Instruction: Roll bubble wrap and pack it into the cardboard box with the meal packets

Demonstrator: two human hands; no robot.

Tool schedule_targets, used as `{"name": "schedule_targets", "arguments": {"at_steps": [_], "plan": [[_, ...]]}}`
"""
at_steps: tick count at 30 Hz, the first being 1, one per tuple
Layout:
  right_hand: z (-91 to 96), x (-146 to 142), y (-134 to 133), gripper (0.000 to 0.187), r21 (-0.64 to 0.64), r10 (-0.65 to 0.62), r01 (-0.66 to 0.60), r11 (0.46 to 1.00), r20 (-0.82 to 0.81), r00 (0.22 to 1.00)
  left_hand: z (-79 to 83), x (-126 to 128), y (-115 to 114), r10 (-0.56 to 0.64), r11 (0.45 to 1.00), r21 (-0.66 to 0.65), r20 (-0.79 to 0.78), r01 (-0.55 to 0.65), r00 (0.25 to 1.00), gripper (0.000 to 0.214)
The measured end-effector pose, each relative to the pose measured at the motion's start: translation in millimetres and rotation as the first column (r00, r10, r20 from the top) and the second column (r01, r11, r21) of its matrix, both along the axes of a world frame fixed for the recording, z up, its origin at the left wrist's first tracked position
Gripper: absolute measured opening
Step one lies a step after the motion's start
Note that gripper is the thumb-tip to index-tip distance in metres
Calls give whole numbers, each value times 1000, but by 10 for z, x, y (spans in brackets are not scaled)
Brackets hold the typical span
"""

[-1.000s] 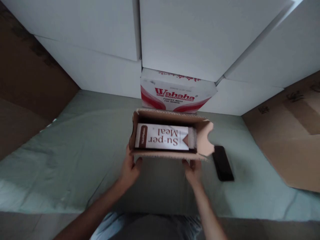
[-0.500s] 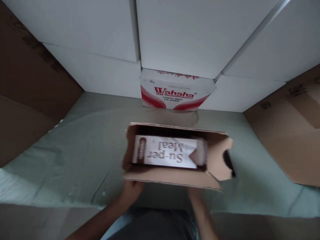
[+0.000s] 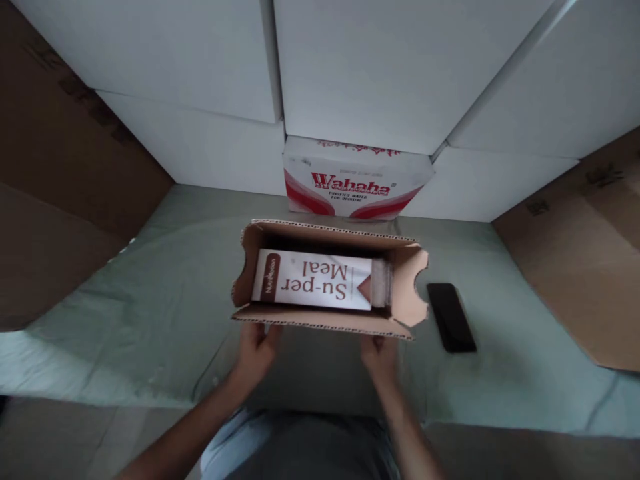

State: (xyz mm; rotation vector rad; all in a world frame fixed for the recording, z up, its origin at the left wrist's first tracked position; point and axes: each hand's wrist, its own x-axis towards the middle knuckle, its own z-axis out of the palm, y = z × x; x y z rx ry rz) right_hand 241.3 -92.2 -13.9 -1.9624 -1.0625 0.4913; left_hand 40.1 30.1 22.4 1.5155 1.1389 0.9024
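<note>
An open brown cardboard box [image 3: 325,321] sits on the pale green cloth in front of me. Inside it lies a white and brown "Su-per Meal" carton [image 3: 314,279]. My left hand [image 3: 256,347] grips the box's near wall at the left, fingers curled up against it. My right hand [image 3: 380,351] holds the same near wall at the right. The box's end flaps, each with a curved cut-out, stand open at left and right.
A black phone [image 3: 451,317] lies flat on the cloth just right of the box. A white and red "Wahaha" box [image 3: 353,180] stands behind, under stacked white boxes [image 3: 375,73]. Brown cardboard [image 3: 580,247] leans at both sides.
The box was pulled towards me and lifted, covering the phone, then went back away from me. It now rests lower, with the phone uncovered again. Both hands stayed on its near wall.
</note>
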Motion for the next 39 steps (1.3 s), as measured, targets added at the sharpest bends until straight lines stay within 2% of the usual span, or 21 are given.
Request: {"name": "schedule_targets", "arguments": {"at_steps": [3,5,10,14,16,18,20,21,22,23,25,26,28,30,32,33,36,39], "plan": [[133,91,200,31,85,-144,143,986,10,990,56,155,111,-4,998,56,123,-3,992,58],[203,167,305,38,134,-173,169,977,20,985,96,256,173,-30,998,60,179,19,983,63],[236,275,447,52,146,-118,113,983,27,993,112,345,287,-71,996,68,186,59,980,68],[196,354,434,51,101,-75,76,992,-7,997,14,291,319,-64,997,41,171,58,983,65],[278,443,406,48,111,-89,91,990,-29,996,-60,246,324,-66,997,44,151,60,986,64],[492,550,395,43,222,-155,159,962,-35,987,-143,195,324,-50,998,48,125,45,991,64],[834,637,425,38,395,-219,208,895,-17,976,-218,146,316,-37,999,42,109,32,993,64],[1034,663,461,34,461,-215,184,868,15,977,-245,127,308,-35,999,38,110,31,993,65],[1239,675,512,31,487,-177,122,865,69,982,-262,111,295,-37,999,37,113,33,993,65],[1435,676,578,30,459,-104,30,888,135,985,-269,100,278,-39,999,39,118,35,992,65],[1755,658,750,26,293,106,-201,935,309,945,-258,89,230,-42,998,49,122,36,992,65],[1864,648,848,25,197,205,-300,934,394,896,-246,86,201,-43,998,54,122,37,992,65],[1973,641,1048,22,5,337,-392,920,502,796,-224,79,142,-57,997,62,114,50,992,66],[1964,654,1218,24,-234,440,-375,897,551,709,-221,63,92,-72,995,73,101,65,992,67],[1900,677,1332,30,-459,536,-303,835,559,632,-238,34,61,-86,993,89,87,78,992,69],[1864,687,1365,34,-532,574,-272,802,559,599,-251,17,51,-91,992,93,81,83,993,69],[1793,704,1398,41,-614,631,-241,751,562,535,-283,-25,34,-111,991,85,77,104,991,69],[1779,712,1387,40,-618,644,-256,743,557,524,-285,-24,19,-128,990,70,85,123,988,69]]}}
